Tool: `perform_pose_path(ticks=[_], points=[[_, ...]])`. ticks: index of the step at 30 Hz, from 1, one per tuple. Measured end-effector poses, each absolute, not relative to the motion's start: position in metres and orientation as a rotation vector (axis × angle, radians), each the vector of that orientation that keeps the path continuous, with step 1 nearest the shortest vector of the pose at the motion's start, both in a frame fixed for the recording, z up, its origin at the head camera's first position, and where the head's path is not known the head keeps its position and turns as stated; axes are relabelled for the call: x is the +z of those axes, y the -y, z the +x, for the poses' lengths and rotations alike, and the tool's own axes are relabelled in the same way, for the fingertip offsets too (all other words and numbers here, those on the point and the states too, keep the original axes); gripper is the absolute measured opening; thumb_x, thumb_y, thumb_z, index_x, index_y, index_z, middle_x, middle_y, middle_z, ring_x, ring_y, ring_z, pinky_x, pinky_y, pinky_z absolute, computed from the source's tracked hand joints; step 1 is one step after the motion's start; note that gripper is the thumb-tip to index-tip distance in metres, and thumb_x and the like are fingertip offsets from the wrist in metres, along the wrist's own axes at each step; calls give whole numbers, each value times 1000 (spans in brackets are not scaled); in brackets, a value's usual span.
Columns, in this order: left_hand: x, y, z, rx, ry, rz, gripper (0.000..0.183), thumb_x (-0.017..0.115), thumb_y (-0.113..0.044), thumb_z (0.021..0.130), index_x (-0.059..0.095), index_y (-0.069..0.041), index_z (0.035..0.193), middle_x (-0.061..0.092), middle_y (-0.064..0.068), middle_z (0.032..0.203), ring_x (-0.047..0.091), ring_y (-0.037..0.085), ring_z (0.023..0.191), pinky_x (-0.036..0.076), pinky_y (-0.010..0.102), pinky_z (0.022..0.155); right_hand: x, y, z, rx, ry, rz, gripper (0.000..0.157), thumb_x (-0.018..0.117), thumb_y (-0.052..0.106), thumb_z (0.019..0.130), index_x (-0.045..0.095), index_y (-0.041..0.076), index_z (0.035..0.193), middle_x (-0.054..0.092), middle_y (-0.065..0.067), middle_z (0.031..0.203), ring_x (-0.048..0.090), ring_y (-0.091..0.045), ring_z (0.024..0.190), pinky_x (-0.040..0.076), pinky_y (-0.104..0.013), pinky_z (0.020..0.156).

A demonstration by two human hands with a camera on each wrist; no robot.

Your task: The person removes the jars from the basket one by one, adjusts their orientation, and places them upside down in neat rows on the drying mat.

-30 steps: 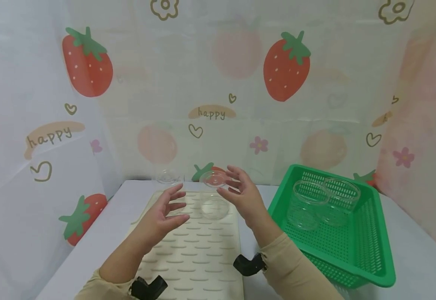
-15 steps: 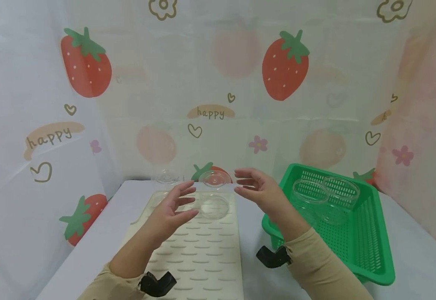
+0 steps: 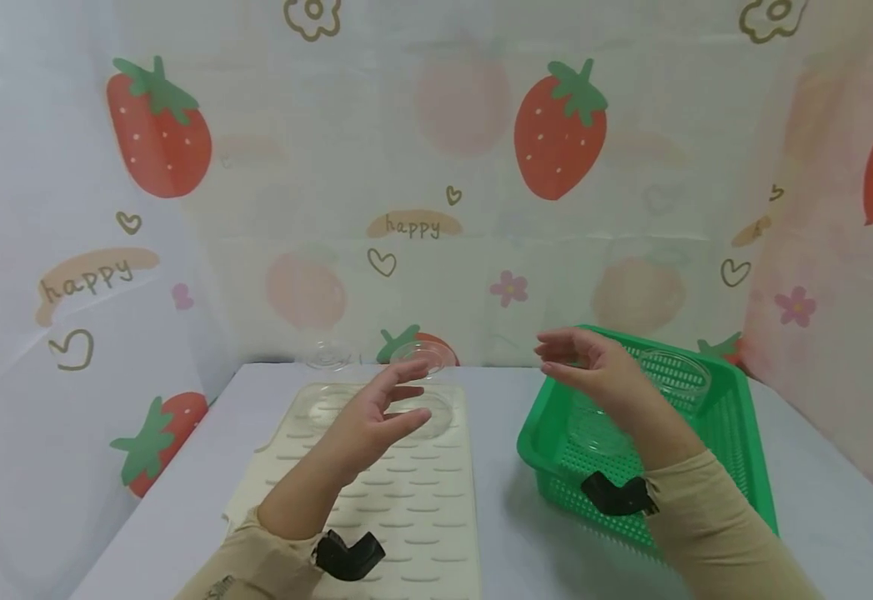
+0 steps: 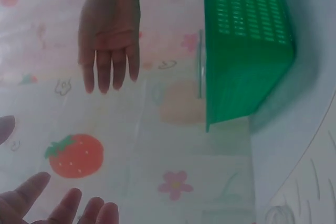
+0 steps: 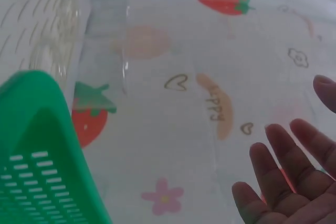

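Observation:
My left hand (image 3: 367,423) hangs over the mat with fingers spread and relaxed, holding nothing. Above the left side of the green basket (image 3: 537,446), my right hand (image 3: 610,379) is also relaxed, its fingers loosely bent around nothing. Two clear round glass containers stand at the far end of the cream ridged mat (image 3: 436,500): a left glass container (image 3: 323,408) and a right glass container (image 3: 442,410), partly behind my left fingers. Inside the basket are a near glass container (image 3: 597,429), partly covered by my right hand, and a far glass container (image 3: 676,375).
The white table (image 3: 507,533) shows between the mat and the basket. A hanging cloth (image 3: 436,133) printed with strawberries closes off the back and sides. Each wrist wears a black mount, such as the left black mount (image 3: 349,557).
Both hands have moved right, the right one farther, from beside the mat's right container to over the basket. My left hand now overlaps that container. The view has turned slightly right.

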State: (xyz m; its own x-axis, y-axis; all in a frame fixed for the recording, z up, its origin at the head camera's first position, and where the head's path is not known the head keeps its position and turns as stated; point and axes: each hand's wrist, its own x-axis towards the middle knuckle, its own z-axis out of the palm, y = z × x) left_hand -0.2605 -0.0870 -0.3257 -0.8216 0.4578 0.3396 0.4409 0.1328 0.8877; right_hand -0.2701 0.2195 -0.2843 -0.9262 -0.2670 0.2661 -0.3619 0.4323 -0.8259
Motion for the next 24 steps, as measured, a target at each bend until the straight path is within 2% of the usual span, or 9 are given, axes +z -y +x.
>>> perform_pose_path(ticks=[5,11,15,20,24], points=[[-327,75,-261,1835,-2322,902,52,62,-18,87,41,-20,134,38,3,138,41,26,124,44,42,91,-284,-248,-269,1453,2607,503,46,61,35,87,50,13,127,57,-6,120,53,-18,110,41,-40,93],[-331,65,-260,1817,-2309,931,52,61,-17,87,41,-19,135,41,5,137,42,27,123,44,43,91,-288,-275,-271,1406,2639,415,50,59,38,88,48,10,128,55,-8,123,53,-9,106,41,-36,92],[-335,64,-260,1789,-2317,933,52,60,-19,88,40,-20,136,41,5,137,42,27,123,43,43,92,-291,-291,-275,1348,2647,357,54,58,41,88,47,8,129,53,-12,124,51,-12,107,39,-42,93],[-340,65,-260,1769,-2315,872,52,62,-23,87,41,-27,134,42,-2,136,44,23,121,43,42,92,-294,-313,-283,1291,2658,295,58,56,45,87,45,7,130,50,-15,126,49,-17,109,37,-48,94],[-343,66,-260,1776,-2304,861,51,62,-24,87,41,-27,134,42,-2,136,44,23,122,43,43,92,-295,-326,-288,1273,2687,270,61,55,44,88,42,5,133,48,-19,128,44,-32,116,34,-54,94]])
